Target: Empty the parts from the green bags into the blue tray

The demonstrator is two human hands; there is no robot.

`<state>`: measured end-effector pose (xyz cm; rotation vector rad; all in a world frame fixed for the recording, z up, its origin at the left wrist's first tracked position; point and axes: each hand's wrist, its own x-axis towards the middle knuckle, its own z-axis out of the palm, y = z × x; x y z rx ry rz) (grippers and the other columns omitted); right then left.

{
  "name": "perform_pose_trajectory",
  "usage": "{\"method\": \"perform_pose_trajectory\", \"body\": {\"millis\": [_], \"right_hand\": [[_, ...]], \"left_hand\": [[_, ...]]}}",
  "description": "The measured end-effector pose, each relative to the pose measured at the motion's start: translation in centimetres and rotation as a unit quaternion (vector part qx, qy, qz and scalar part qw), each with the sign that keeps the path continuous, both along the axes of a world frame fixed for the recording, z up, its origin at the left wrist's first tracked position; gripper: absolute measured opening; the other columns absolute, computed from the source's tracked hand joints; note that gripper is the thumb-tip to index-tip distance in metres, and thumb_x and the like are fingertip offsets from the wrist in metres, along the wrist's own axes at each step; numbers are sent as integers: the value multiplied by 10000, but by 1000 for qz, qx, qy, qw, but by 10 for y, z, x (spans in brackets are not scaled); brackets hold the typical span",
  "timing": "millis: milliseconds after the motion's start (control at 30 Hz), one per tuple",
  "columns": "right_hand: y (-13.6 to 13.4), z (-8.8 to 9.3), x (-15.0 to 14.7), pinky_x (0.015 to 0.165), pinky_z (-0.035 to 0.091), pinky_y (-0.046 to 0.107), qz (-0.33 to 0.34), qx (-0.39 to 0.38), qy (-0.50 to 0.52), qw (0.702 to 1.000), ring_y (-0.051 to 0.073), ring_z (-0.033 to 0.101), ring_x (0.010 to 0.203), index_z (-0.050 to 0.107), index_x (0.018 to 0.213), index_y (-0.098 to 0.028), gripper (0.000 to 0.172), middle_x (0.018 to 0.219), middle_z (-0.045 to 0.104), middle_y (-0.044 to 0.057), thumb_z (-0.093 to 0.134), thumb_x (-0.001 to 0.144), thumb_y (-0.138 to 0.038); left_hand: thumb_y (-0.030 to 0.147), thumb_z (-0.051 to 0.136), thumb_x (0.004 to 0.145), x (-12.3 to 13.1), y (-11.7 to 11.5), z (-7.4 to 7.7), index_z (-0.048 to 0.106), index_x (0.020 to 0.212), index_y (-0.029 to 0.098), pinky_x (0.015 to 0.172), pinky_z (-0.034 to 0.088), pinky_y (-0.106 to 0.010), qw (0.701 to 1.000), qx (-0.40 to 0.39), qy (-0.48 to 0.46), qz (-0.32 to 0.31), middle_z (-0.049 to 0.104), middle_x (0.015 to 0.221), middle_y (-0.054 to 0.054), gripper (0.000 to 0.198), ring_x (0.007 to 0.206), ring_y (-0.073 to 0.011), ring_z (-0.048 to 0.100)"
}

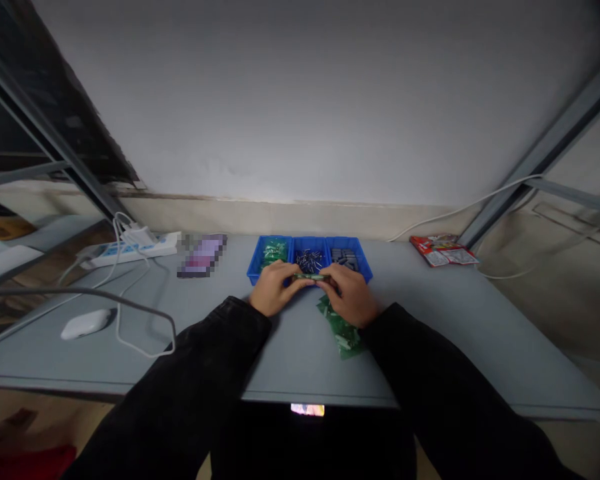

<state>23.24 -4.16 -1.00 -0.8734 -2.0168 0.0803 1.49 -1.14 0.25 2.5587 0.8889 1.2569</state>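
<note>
The fingers of the left hand (273,288) and right hand (347,293) pinch a narrow green circuit board (310,277) from both ends, with the blue parts tray (310,241) at twelve o'clock (all three compartments holding parts) and a bag of green boards (341,331) at six.

Right here, a matte black long sleeve (180,380) down the left arm, a matching black sleeve (445,380) down the right, cuffs snug at the wrists, and the left hand (275,288) and right hand (347,293) are bare!
</note>
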Motion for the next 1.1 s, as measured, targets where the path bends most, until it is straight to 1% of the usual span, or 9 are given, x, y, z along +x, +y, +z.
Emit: {"method": "perform_pose_trajectory", "body": {"millis": [233,433,700,867,1100], "right_hand": [[-1,2,0,730,485,320,1,-5,-1,1000,176,617,772,608,998,-215,46,874,668,35,572,1026,-225],[0,2,0,718,490,322,4,-4,-3,1000,173,615,757,608,998,-216,57,883,675,38,564,1029,-234],[0,1,1,748,497,330,4,-4,-5,1000,183,630,805,608,1008,-214,46,902,682,44,567,1026,-226],[1,1,1,736,499,327,4,-9,-6,1000,179,625,784,610,1006,-216,62,899,682,43,560,1030,-243],[0,2,1,733,494,325,2,-9,-8,1000,181,622,775,606,994,-215,51,893,684,44,565,1023,-225]], "left_hand": [[566,571,1016,0,0,-1,680,761,179,676,405,-298,1000,11,6,-5,622,659,-14,476,672,-172,535],[574,541,1028,0,-1,0,692,780,176,679,409,-302,1000,8,15,1,627,671,-21,493,682,-176,550],[539,579,1024,1,-1,-1,678,800,176,687,426,-305,1000,8,11,0,653,704,-19,438,693,-176,569],[549,577,1023,0,-1,-1,689,816,179,713,452,-321,1000,-7,13,2,667,728,-27,438,709,-182,585],[541,579,1026,0,-1,0,681,801,180,697,430,-310,1000,-1,11,-3,662,709,-19,437,695,-174,581]]}}
